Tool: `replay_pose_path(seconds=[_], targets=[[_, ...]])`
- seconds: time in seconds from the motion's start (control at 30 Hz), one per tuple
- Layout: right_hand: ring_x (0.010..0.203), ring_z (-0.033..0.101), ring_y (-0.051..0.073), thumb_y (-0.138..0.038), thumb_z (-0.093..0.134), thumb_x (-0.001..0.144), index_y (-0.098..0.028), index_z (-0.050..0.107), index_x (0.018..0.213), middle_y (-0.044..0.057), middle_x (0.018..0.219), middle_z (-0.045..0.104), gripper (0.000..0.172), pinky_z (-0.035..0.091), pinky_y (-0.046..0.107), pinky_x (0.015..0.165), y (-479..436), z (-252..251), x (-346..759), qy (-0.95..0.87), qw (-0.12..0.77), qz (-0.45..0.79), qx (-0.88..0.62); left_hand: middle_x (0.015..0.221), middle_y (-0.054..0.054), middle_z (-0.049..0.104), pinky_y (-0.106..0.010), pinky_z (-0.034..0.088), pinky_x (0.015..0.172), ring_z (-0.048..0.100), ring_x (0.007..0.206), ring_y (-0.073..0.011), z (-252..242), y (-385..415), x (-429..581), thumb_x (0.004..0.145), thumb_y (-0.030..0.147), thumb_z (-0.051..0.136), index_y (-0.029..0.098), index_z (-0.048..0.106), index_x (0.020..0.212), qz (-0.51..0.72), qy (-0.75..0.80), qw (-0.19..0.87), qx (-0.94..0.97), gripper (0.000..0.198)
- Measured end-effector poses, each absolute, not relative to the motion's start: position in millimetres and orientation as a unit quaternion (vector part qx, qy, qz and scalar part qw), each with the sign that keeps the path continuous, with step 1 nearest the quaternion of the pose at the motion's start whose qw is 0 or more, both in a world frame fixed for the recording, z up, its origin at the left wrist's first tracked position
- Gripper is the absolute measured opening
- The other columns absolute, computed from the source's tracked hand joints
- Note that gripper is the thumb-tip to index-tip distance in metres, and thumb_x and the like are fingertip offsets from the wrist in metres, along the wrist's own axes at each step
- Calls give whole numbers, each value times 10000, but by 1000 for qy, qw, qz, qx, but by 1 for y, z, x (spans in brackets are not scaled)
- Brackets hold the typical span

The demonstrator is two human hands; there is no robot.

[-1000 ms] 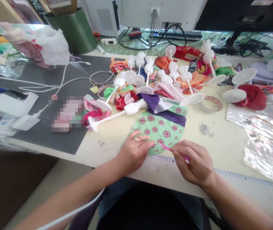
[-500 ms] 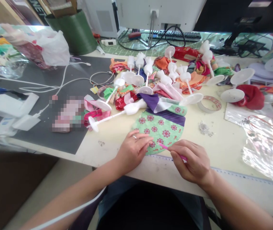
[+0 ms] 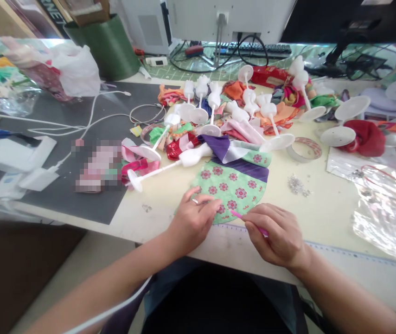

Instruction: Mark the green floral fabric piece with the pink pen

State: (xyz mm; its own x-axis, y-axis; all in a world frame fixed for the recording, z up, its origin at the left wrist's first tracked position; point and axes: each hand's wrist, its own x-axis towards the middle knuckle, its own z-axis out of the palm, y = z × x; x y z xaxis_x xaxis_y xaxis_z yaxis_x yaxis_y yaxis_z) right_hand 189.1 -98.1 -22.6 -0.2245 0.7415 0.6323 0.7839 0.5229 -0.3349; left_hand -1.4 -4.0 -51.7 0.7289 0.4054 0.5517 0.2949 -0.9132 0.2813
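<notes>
My left hand (image 3: pixel 191 218), with a ring on one finger, lies on the lower left part of a green doll skirt (image 3: pixel 219 185) printed with pink flowers. Its fingers are partly stretched over the cloth; whether the fingertips pinch anything small is hard to see. My right hand (image 3: pixel 276 234) is closed around a slim pink pen-like stick (image 3: pixel 236 214), whose tip is at the skirt's lower edge. Purple striped cloth (image 3: pixel 257 172) borders the skirt on top. A white mannequin stand (image 3: pixel 193 156) lies tipped over at the skirt's upper left.
Small shiny bits (image 3: pixel 298 184) lie in a heap to the right, near a tape roll (image 3: pixel 304 157). Several white doll stands and coloured cloths crowd the table's back. A clear plastic bag (image 3: pixel 379 218) is at right, white chargers (image 3: pixel 20 157) at left. A ruler (image 3: pixel 351 255) runs along the front edge.
The pink stick's tip has shifted slightly lower, and my right hand has tilted a little. My left hand stays nearly in place on the skirt.
</notes>
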Motion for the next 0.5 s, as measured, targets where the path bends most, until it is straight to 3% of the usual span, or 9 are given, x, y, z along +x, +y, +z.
replay_pose_path(seconds=[0.23,0.5], targets=[[619,549,143,-92,537,844,-141,562,913,53,720,616,88,465,272,552,-98,-25,190,-785,384,-33,-485,883,-43,746,-445,414,1015,680,894,-169,-53,-2,-1,883,112,507,175,632,1036,338,229,185,894,207],[645,566,146,-99,531,851,-155,558,971,46,748,623,135,480,274,574,-100,-25,189,-788,392,-7,-474,871,-29,759,-350,552,861,686,965,-202,-36,-1,-2,870,208,546,162,624,1097,281,342,475,761,244]])
